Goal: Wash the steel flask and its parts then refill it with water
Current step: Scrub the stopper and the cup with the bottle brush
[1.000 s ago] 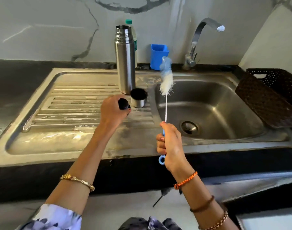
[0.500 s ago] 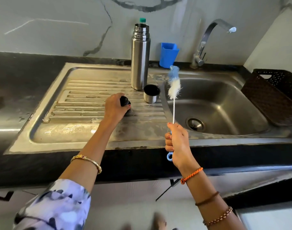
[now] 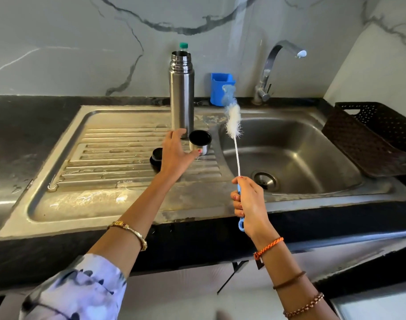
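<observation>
The steel flask (image 3: 182,93) stands upright and uncapped at the back of the ribbed drainboard (image 3: 114,153). Its steel cup lid (image 3: 200,142) sits mouth up just in front of it. A black stopper (image 3: 156,157) lies on the drainboard, left of the cup. My left hand (image 3: 177,152) hovers open above the drainboard between the stopper and the cup, fingers spread toward the flask's base. My right hand (image 3: 249,203) grips the blue handle of a bottle brush (image 3: 232,118), whose white and blue bristles point up over the sink's left rim.
The steel sink basin (image 3: 289,155) with its drain is at the right, under a curved tap (image 3: 270,72). A blue plastic holder (image 3: 220,88) stands behind the sink. A dark perforated basket (image 3: 372,137) leans at the far right. A green-capped bottle top shows behind the flask.
My left hand has set the black stopper down on the drainboard, let go of it and moved open toward the flask. The brush stays upright in my right hand.
</observation>
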